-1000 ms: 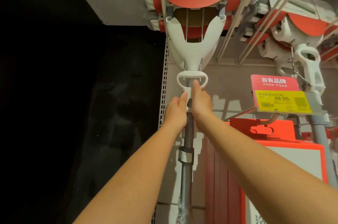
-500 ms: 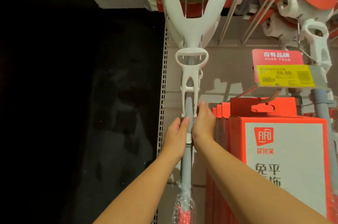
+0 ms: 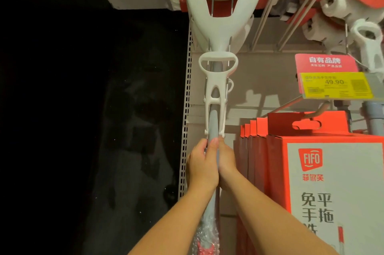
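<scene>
A mop hangs upright at the left end of a store rack. Its white forked head (image 3: 220, 17) is at the top and a white sliding squeezer handle (image 3: 216, 92) rides on the grey pole (image 3: 214, 121). My left hand (image 3: 202, 163) grips the pole from the left, just below the squeezer's lower end. My right hand (image 3: 227, 159) holds the same pole from the right, pressed against the left hand. Bubble wrap (image 3: 207, 236) covers the pole's lower part between my forearms.
Red and white FIFO boxes (image 3: 324, 171) hang on a hook to the right. A red and yellow price tag (image 3: 332, 82) reading 49.90 sits above them. More white mop heads (image 3: 353, 17) hang at the upper right. A perforated rack upright (image 3: 187, 109) borders dark space on the left.
Both hands have slid down the pole, from the squeezer's ring to just below its lower end. The view has tilted down, showing more of the boxes.
</scene>
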The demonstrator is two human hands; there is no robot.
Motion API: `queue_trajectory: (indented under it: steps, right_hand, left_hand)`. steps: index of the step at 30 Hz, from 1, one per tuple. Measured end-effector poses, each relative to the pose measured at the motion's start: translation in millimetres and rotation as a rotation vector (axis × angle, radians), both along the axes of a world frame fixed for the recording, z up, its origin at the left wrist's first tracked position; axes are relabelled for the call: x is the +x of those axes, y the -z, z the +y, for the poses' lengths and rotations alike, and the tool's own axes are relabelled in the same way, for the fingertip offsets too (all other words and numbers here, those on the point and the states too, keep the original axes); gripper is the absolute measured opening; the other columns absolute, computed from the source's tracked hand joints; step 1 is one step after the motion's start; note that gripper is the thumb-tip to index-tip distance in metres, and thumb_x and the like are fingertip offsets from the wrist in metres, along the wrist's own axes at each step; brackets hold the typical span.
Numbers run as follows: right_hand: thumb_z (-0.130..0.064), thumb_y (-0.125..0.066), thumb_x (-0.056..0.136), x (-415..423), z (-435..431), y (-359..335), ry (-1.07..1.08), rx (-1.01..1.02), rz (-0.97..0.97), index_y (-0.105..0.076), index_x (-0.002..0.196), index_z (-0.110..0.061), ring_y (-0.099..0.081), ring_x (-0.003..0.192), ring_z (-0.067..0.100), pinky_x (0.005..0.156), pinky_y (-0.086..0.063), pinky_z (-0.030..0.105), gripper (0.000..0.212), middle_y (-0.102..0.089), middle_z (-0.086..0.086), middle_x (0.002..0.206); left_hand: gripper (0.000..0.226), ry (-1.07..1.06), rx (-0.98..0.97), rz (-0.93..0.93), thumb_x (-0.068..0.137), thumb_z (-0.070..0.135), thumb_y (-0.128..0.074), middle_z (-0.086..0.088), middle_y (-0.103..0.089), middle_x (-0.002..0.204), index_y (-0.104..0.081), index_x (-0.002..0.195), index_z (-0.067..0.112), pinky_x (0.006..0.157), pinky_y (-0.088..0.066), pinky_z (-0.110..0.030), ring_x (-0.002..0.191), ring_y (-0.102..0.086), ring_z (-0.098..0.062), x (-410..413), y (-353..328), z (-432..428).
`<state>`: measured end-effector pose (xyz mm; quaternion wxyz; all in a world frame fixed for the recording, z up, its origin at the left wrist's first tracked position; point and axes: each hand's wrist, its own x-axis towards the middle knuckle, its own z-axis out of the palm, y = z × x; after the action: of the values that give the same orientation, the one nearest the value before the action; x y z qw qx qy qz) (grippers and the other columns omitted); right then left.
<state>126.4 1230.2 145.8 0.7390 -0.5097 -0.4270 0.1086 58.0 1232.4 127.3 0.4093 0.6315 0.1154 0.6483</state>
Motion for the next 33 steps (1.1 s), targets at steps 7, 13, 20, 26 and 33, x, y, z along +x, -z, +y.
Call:
queue_trajectory:
  steps: [7, 13, 20, 26, 33]
  right_hand:
    - [-0.037, -0.044, 0.101, 5.2, 20.4, -0.4, -0.004, 0.023, 0.115, -0.064, 0.076, -0.017, -0.063, 0.071, 0.018, 0.064, -0.048, 0.026, 0.038, -0.065, 0.004, 0.07]
    - [-0.045, -0.045, 0.099, 16.2, 28.3, 1.2, 0.034, 0.003, 0.158, -0.069, 0.083, -0.02, -0.068, 0.086, 0.023, 0.08, -0.054, 0.037, 0.038, -0.071, 0.009, 0.085]
    - [-0.05, -0.045, 0.096, 35.4, 42.4, 1.5, 0.111, -0.035, 0.142, -0.069, 0.079, -0.02, -0.068, 0.088, 0.025, 0.089, -0.053, 0.045, 0.043, -0.073, 0.011, 0.088]
    - [-0.048, -0.044, 0.097, 51.7, 57.5, 0.4, 0.129, -0.07, 0.153, -0.068, 0.079, -0.016, -0.067, 0.088, 0.027, 0.088, -0.053, 0.041, 0.044, -0.071, 0.011, 0.083]
    - [-0.052, -0.043, 0.097, 60.5, 71.8, 2.6, 0.14, -0.093, 0.133, -0.066, 0.078, -0.015, -0.067, 0.089, 0.028, 0.086, -0.053, 0.041, 0.048, -0.07, 0.013, 0.089]
  left_hand:
    - [0.029, 0.019, -0.004, -0.044, 0.098, 0.027, -0.051, 0.002, -0.059, 0.066, -0.061, 0.073, 0.018, 0.065, -0.051, -0.033, 0.065, -0.059, -0.012, 7.2, -5.0, 18.0]
    - [0.031, 0.012, 0.005, -0.035, 0.098, 0.026, -0.05, 0.007, -0.056, 0.061, -0.059, 0.069, 0.024, 0.061, -0.043, -0.026, 0.06, -0.054, -0.008, 19.0, -1.9, 28.2]
    - [0.033, -0.018, -0.003, -0.021, 0.098, 0.03, -0.05, 0.003, -0.057, 0.061, -0.058, 0.067, 0.023, 0.062, -0.048, -0.037, 0.061, -0.056, -0.016, 39.3, 0.8, 45.5]
    - [0.032, 0.006, -0.016, -0.017, 0.097, 0.033, -0.051, 0.0, -0.06, 0.062, -0.062, 0.07, 0.018, 0.063, -0.05, -0.039, 0.062, -0.058, -0.017, 52.2, 0.7, 58.2]
    - [0.039, 0.007, -0.053, 0.001, 0.097, 0.029, -0.051, 0.008, -0.051, 0.049, -0.054, 0.058, 0.024, 0.057, -0.04, -0.03, 0.052, -0.049, -0.01, 57.1, -0.7, 68.8]
